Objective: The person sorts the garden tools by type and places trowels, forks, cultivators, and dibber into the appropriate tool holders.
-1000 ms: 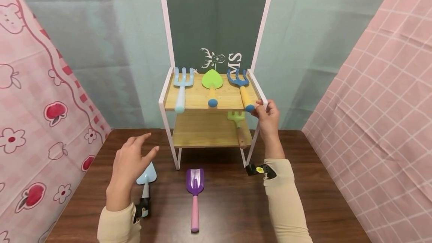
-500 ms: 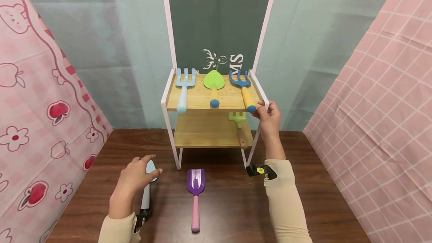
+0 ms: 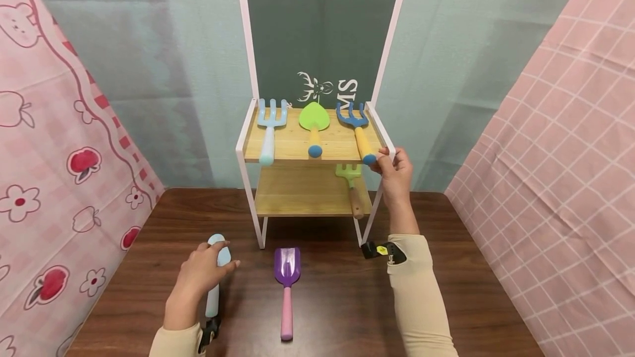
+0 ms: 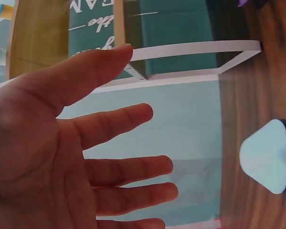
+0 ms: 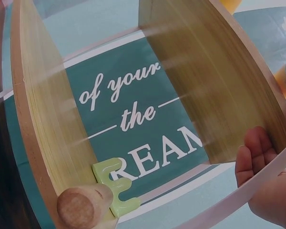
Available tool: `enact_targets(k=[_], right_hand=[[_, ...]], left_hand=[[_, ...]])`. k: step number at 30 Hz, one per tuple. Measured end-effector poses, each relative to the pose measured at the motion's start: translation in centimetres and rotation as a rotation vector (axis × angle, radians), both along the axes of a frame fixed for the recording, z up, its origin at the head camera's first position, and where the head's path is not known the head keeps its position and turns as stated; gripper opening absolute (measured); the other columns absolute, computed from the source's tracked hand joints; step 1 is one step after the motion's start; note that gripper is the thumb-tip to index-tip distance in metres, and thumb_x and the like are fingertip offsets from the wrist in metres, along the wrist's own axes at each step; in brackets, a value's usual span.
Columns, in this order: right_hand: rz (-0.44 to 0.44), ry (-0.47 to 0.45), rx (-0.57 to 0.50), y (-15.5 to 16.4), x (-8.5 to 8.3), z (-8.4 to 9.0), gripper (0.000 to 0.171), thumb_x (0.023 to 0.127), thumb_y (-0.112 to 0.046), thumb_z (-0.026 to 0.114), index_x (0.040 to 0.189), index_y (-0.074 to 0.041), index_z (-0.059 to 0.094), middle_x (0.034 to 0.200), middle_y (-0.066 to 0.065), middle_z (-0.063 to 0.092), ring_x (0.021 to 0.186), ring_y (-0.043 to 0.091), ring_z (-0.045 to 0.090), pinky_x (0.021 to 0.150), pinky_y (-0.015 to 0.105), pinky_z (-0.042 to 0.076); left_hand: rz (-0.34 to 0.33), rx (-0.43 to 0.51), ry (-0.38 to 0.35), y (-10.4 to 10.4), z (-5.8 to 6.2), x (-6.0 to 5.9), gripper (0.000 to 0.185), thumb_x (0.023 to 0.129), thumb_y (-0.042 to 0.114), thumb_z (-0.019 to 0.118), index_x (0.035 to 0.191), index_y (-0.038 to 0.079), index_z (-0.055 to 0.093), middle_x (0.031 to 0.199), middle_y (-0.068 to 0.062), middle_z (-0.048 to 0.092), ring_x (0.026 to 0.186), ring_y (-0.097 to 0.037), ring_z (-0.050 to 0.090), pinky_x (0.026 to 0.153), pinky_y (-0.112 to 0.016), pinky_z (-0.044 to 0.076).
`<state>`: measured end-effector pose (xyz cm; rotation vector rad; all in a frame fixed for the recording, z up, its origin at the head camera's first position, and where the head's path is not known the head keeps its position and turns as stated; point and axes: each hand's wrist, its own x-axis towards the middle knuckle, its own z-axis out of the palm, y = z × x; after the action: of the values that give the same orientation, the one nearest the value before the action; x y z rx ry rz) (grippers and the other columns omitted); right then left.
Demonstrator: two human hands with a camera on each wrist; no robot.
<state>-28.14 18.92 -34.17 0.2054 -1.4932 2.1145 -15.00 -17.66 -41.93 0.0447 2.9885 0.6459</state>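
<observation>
My left hand (image 3: pixel 199 271) is over a light blue toy shovel (image 3: pixel 212 301) on the table, fingers spread and partly covering its blade. In the left wrist view the palm shows bare, with the shovel's blade (image 4: pixel 266 156) apart from the fingertips. My right hand (image 3: pixel 397 176) grips the right front corner of a two-tier shelf (image 3: pixel 292 151), its fingers curled in under the top board in the right wrist view. Beside that hand, a blue rake with a yellow handle (image 3: pixel 364 145) lies on the top tier.
A light blue rake (image 3: pixel 268 139) and a green spade (image 3: pixel 315 120) share the top tier. On the lower tier lies a green rake with a wooden handle (image 3: pixel 355 200). A purple shovel (image 3: pixel 287 269) lies on the table (image 3: pixel 342 307) before the shelf. Fabric hangs around.
My left hand has come down toward the light blue shovel, its fingers now over the blade. The right hand has stayed at the shelf corner.
</observation>
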Motion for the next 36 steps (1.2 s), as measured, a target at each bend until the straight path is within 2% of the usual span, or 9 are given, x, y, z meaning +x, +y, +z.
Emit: enact_targets(k=[8, 18, 24, 29, 36], right_hand=[[-0.011, 0.002, 0.008, 0.1, -0.2, -0.2, 0.01, 0.084, 0.005, 0.053, 0.088, -0.004, 0.056, 0.073, 0.005, 0.057, 0.062, 0.009, 0.06, 0.061, 0.022, 0.05], [-0.013, 0.018, -0.007, 0.0, -0.1, -0.2, 0.012, 0.083, 0.005, 0.053, 0.088, -0.004, 0.058, 0.074, 0.005, 0.057, 0.061, 0.01, 0.061, 0.061, 0.023, 0.051], [-0.013, 0.016, -0.003, -0.1, 0.0, -0.2, 0.008, 0.084, 0.003, 0.054, 0.088, -0.004, 0.057, 0.074, 0.005, 0.057, 0.062, 0.01, 0.061, 0.061, 0.023, 0.051], [-0.006, 0.028, -0.011, -0.1, 0.1, -0.2, 0.007, 0.084, 0.003, 0.054, 0.088, -0.002, 0.056, 0.074, 0.005, 0.057, 0.062, 0.01, 0.06, 0.062, 0.023, 0.05], [-0.002, 0.038, -0.015, -0.1, 0.1, -0.2, 0.008, 0.084, 0.004, 0.053, 0.089, -0.002, 0.056, 0.074, 0.005, 0.057, 0.062, 0.01, 0.06, 0.062, 0.023, 0.05]], left_hand=[[0.016, 0.021, 0.057, -0.6, -1.9, 0.4, 0.055, 0.082, 0.04, 0.067, 0.122, 0.004, 0.058, 0.111, -0.028, 0.052, 0.095, -0.049, 0.052, 0.066, -0.059, 0.043], [0.069, -0.001, 0.253, -0.7, -5.1, 1.6, 0.045, 0.079, 0.03, 0.071, 0.113, 0.003, 0.063, 0.11, -0.028, 0.054, 0.094, -0.049, 0.052, 0.066, -0.062, 0.043], [0.121, 0.024, 0.405, -0.1, -7.5, 2.6, 0.043, 0.074, 0.025, 0.076, 0.109, 0.002, 0.065, 0.106, -0.029, 0.055, 0.09, -0.048, 0.054, 0.063, -0.061, 0.043], [0.153, 0.046, 0.447, 0.0, -8.3, 3.2, 0.04, 0.074, 0.022, 0.076, 0.107, 0.001, 0.065, 0.106, -0.027, 0.054, 0.093, -0.047, 0.053, 0.065, -0.061, 0.041], [0.166, 0.062, 0.567, -0.3, -9.4, 3.9, 0.034, 0.07, 0.02, 0.077, 0.099, 0.004, 0.069, 0.1, -0.022, 0.058, 0.09, -0.044, 0.054, 0.063, -0.059, 0.041]])
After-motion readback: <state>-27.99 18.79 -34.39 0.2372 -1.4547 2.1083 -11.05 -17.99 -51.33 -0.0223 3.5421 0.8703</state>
